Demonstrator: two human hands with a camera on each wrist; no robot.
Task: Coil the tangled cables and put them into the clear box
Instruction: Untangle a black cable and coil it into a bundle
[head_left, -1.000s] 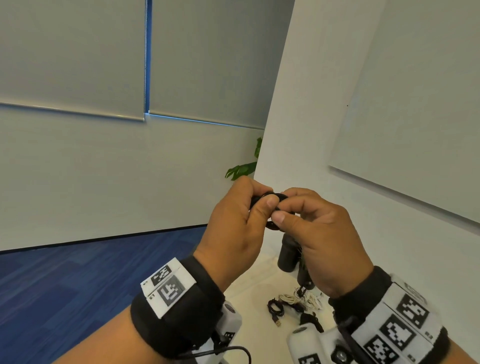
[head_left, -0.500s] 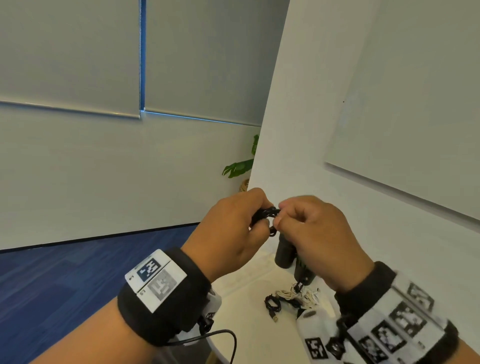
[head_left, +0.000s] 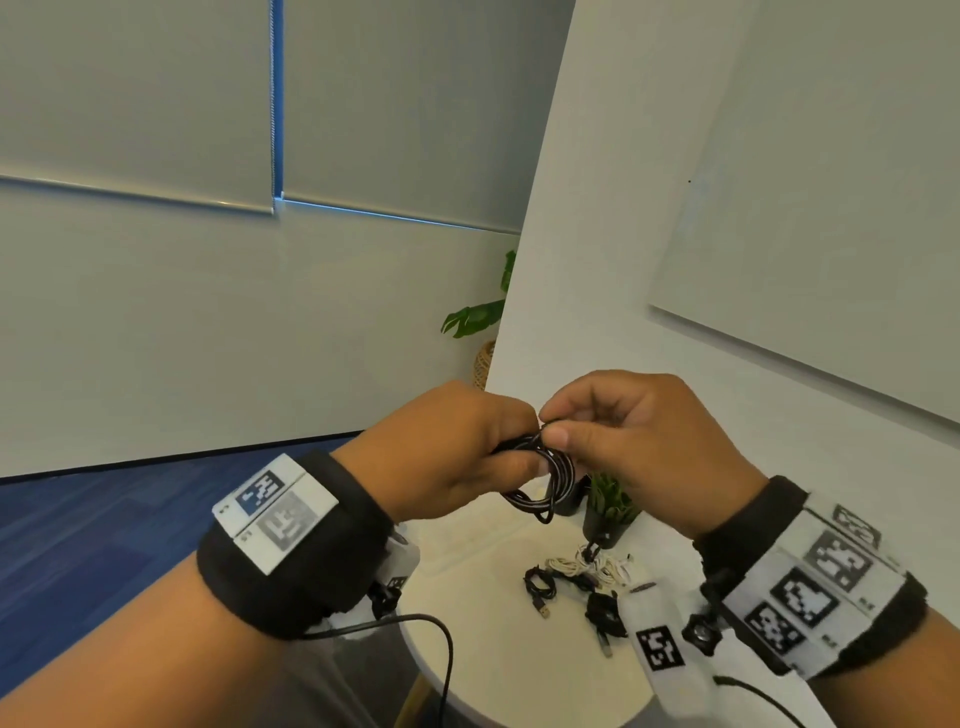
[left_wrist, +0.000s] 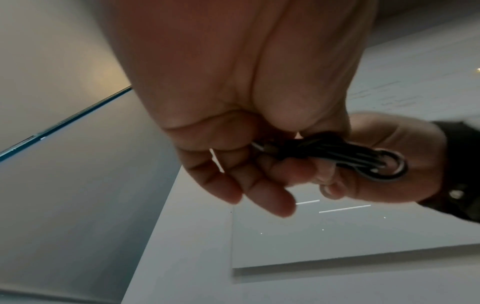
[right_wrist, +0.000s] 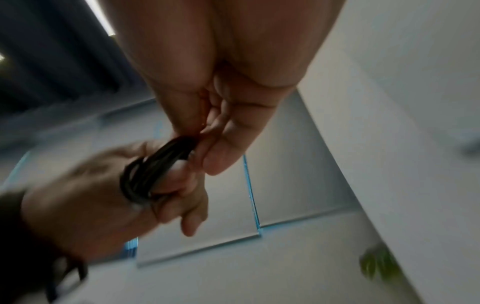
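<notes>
Both of your hands are working together, raised in front of you above the desk (head_left: 483, 670). Your left hand (head_left: 447, 452) is curling its fingers around a coiled black cable (head_left: 545, 480), gripping one side of the bundle, and loops of it are hanging below your thumb. Your right hand (head_left: 644, 441) is pinching the top of the same coil between thumb and forefinger, its other fingers curled in. Below your hands, on the white desk, more cables are lying loose: a small black cable (head_left: 539, 584) with a plug at its end, a white tangled cable (head_left: 587, 566) just beside it, and another dark cable (head_left: 602, 616) nearer your right wrist. Beyond those, a small potted plant (head_left: 608, 512) is standing against the wall. Farther off, a larger leafy plant (head_left: 478, 312) is showing past the wall's edge.
</notes>
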